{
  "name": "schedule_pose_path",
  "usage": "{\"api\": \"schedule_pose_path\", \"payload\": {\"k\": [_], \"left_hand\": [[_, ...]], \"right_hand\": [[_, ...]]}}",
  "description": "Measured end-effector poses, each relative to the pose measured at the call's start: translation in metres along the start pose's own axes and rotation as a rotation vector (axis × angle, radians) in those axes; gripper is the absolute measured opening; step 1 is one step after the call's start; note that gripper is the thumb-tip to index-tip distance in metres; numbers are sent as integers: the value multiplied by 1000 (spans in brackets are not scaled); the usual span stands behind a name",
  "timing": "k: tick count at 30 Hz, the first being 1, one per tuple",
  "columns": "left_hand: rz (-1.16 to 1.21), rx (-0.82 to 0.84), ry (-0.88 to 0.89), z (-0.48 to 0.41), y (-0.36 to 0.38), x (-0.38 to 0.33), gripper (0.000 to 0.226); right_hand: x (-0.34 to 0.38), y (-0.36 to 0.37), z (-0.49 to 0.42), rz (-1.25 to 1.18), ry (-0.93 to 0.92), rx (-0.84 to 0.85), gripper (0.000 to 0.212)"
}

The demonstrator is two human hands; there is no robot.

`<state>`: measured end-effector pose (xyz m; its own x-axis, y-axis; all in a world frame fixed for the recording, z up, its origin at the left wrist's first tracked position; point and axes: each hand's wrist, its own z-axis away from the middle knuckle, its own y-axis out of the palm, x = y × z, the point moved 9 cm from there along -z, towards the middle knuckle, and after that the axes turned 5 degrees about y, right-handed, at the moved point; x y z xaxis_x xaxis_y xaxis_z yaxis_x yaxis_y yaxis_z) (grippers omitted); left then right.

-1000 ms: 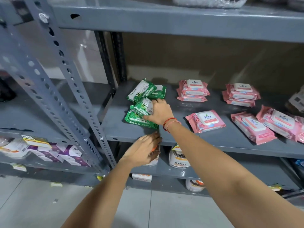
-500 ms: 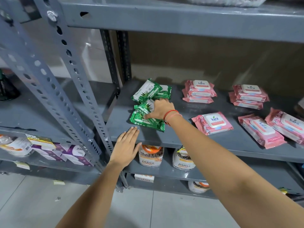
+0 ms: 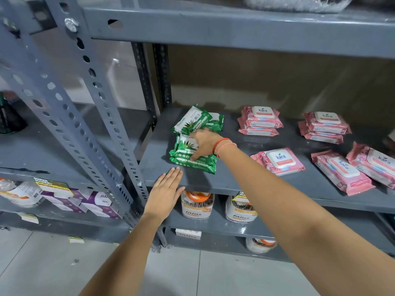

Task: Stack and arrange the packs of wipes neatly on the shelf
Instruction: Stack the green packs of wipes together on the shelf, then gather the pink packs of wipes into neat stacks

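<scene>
R hand point(image 3: 204, 145): fingers spread, pressing down on near green packs point(image 3: 192, 161), not gripping | L hand point(image 3: 165, 190): fingers straight, together, flat on shelf point(image 3: 245, 184) front edge, holding nothing | both arms extended | far green packs point(image 3: 195, 122) behind, pink packs point(image 3: 277, 161) to the right

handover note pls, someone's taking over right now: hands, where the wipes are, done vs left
Left hand: open, flat on the front edge of the shelf, holding nothing.
Right hand: fingers spread on the front green packs, pressing rather than gripping.
Green: front packs stacked askew at the shelf's left; rear green packs behind them, top one tilted.
Pink: two neat two-pack stacks at the back and. Three loose pink packs lie single at the front.
Done: the two pink back stacks.
Left: square up both green piles, then stack the three loose pink packs.
</scene>
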<state>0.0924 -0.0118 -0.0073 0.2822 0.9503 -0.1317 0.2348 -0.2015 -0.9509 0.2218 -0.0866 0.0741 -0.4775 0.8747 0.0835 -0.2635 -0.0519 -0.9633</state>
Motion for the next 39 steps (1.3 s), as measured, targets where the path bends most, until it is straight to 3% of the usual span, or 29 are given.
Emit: {"api": "schedule_pose_path", "payload": {"k": [5, 11, 21, 25, 29, 34, 36, 39], "left_hand": [[5, -2, -13, 1, -2, -1, 50], [-12, 13, -27, 1, -3, 0, 52], [6, 19, -22, 4, 2, -1, 51], [-9, 49, -29, 5, 3, -2, 72], [-3, 48, -28, 5, 6, -2, 77], [88, -51, -81, 13, -1, -14, 65], [137, -91, -79, 16, -2, -29, 59], [151, -43, 78, 1, 7, -74, 58]], "right_hand": [[-6, 20, 6, 79, 48, 15, 117], [-10, 21, 12, 45, 43, -203, 104], [-6, 23, 3, 43, -2, -68, 113], [-5, 23, -2, 46, -45, -64, 113], [-10, 21, 3, 28, -48, -84, 128], [-58, -7, 34, -178, -22, -265, 124], [-91, -10, 49, -236, -2, -247, 122], [-146, -6, 73, -266, 49, -150, 118]]}}
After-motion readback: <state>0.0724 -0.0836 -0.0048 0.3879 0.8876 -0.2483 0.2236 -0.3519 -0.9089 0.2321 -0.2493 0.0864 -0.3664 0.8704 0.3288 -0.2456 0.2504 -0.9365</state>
